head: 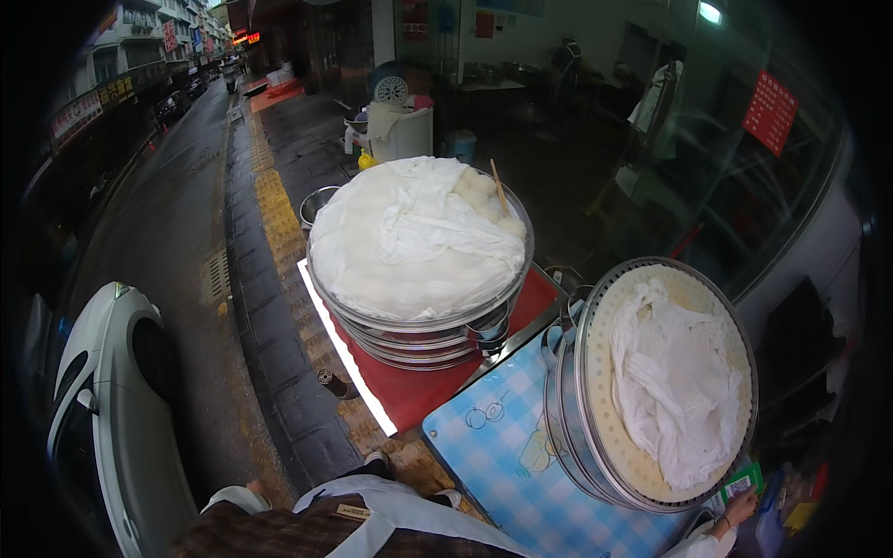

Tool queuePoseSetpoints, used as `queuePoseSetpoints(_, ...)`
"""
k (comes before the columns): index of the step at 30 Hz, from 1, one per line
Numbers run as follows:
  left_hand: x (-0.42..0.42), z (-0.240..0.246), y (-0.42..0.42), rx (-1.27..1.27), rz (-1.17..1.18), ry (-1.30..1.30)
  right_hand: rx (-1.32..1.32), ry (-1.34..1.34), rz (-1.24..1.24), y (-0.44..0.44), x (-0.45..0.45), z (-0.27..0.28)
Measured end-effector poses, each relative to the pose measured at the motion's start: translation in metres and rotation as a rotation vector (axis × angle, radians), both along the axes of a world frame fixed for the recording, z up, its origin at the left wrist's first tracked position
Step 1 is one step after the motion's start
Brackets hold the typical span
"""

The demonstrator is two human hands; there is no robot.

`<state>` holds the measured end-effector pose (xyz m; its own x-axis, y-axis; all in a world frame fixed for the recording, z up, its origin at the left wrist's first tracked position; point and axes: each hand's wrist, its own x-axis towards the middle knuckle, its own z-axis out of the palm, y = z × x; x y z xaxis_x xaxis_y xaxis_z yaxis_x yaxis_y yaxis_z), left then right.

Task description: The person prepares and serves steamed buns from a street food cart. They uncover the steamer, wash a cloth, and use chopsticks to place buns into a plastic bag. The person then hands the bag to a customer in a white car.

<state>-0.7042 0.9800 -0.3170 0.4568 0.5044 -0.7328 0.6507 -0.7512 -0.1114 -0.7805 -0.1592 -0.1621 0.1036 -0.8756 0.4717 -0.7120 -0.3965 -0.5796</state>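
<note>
My right hand [741,506] is at the lower right, its fingers closed at the lower edge of a green card [742,483] bearing a printed code. My left hand [259,492] hangs low beside my body, apart from the table; its fingers are too small to make out. Close to my right hand stands a round metal steamer [601,425] with a perforated pale liner [601,376] and a crumpled white cloth [673,383] on top. Farther ahead, white cloth [391,230] covers most of a wider steamer stack [411,345]. Pale food [478,190] and a wooden stick [499,185] show at its uncovered edge.
The steamers stand on a blue checked tabletop [481,446] and a red surface [411,401]. A metal bowl [318,204] sits beyond the big stack. A white car [132,432] is at left on the wet street [181,202]. Blue and yellow items crowd the right corner.
</note>
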Motion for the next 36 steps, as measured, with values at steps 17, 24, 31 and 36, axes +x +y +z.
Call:
queuePoseSetpoints(17, 0.086, -0.096, 0.228, -0.133, 0.271, -0.448, -0.117, -0.36, 1.602, 0.855, 0.401, 0.167)
queuePoseSetpoints(24, 0.243, -0.061, 0.266, -0.511, 0.176, -0.492, 0.204, -0.086, 1.988, 1.097, 0.488, 0.08)
queuePoseSetpoints(31, 0.413, -0.081, 0.466, -0.282, 0.385, -0.601, 0.613, 0.197, 1.807, 1.25, 0.641, -0.051)
queuePoseSetpoints(36, 0.464, -0.075, 0.682, 0.024, 0.825, -0.434, 0.417, 0.466, 1.817, 1.348, 0.832, -0.105)
